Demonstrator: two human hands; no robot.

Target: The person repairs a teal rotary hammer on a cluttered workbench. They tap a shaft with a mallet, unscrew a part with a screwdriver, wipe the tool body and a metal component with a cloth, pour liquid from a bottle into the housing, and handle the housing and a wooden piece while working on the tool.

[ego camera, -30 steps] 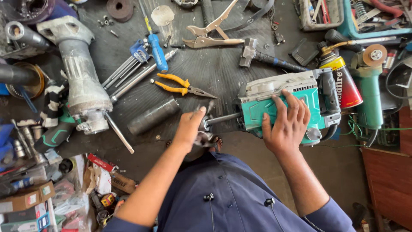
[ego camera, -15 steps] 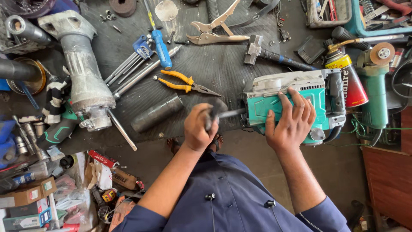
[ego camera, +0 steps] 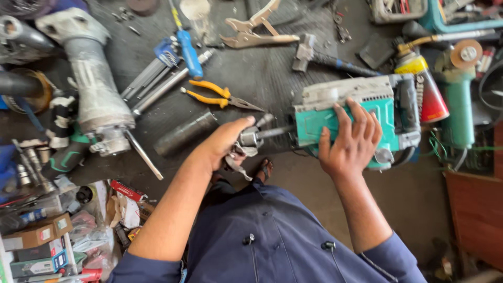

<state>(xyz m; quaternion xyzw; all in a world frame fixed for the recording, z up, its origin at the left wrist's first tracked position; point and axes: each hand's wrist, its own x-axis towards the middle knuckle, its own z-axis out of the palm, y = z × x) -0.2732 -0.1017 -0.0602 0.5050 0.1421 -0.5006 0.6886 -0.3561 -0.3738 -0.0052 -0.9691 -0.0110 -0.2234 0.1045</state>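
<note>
A teal and grey power tool (ego camera: 361, 112) lies on the dark workbench (ego camera: 262, 68), its metal shaft pointing left. My right hand (ego camera: 350, 141) rests flat on its teal body, fingers spread. My left hand (ego camera: 226, 144) is closed around a small grey metal part (ego camera: 250, 140) at the end of that shaft, near the bench's front edge. A dark steel cylinder (ego camera: 186, 132) lies just left of my left hand. Orange-handled pliers (ego camera: 220, 96) lie a little farther back.
A large grey motor housing (ego camera: 91, 89) sits at the left with hex keys (ego camera: 154, 73) and a blue screwdriver (ego camera: 187, 50) beside it. Locking pliers (ego camera: 259, 31), a hammer (ego camera: 325, 58), a red-yellow spray can (ego camera: 427, 89) and a green grinder (ego camera: 460, 99) crowd the back and right. Boxes (ego camera: 42, 241) lie on the floor below.
My left hand has slid right along the bench edge and closed on the metal part at the shaft's end. My right hand stays on the teal tool.
</note>
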